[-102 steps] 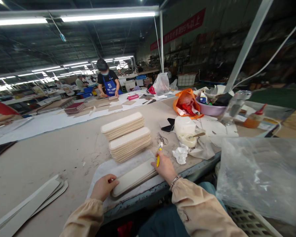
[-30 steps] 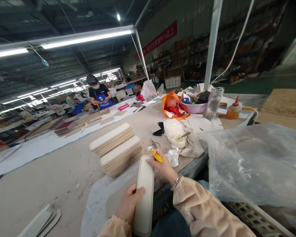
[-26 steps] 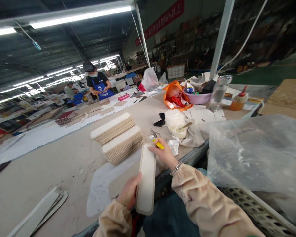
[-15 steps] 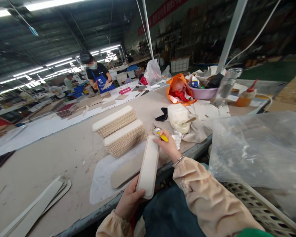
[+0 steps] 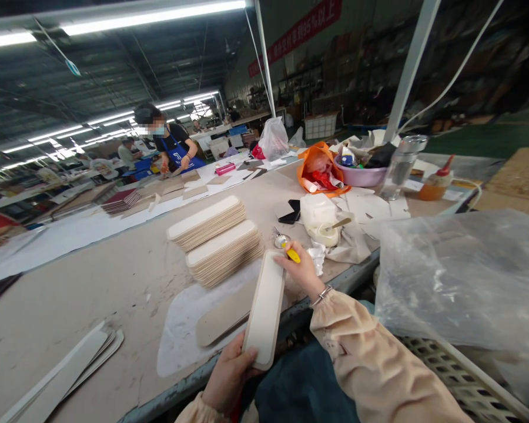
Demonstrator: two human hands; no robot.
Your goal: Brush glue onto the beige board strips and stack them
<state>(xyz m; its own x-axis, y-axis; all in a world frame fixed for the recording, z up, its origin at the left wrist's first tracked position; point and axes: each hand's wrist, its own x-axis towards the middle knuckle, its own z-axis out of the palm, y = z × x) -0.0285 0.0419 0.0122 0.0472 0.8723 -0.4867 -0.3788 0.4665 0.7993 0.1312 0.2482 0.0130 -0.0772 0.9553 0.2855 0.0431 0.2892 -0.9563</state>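
Observation:
My left hand grips the lower end of a long, pale panel with rounded corners, thumb on top. The panel is tilted over the table's front edge. My right hand is closed around a small tool with a yellow handle and a shiny metal head; its exact kind is not clear. The fingers of that hand also touch the panel's upper end. Beyond the panel stand two stacks of similar pieces, a nearer stack and a farther stack. A grey-brown board lies on a white sheet beside the panel.
A white tub with a stick stands past my right hand, near an orange bag, a purple basin and a glue bottle. Loose strips lie at left. A co-worker in a blue apron stands across the table.
The view has tilted slightly, so most things sit a little lower. Both hands keep their hold on the panel and the tool. The co-worker's head and arms have shifted.

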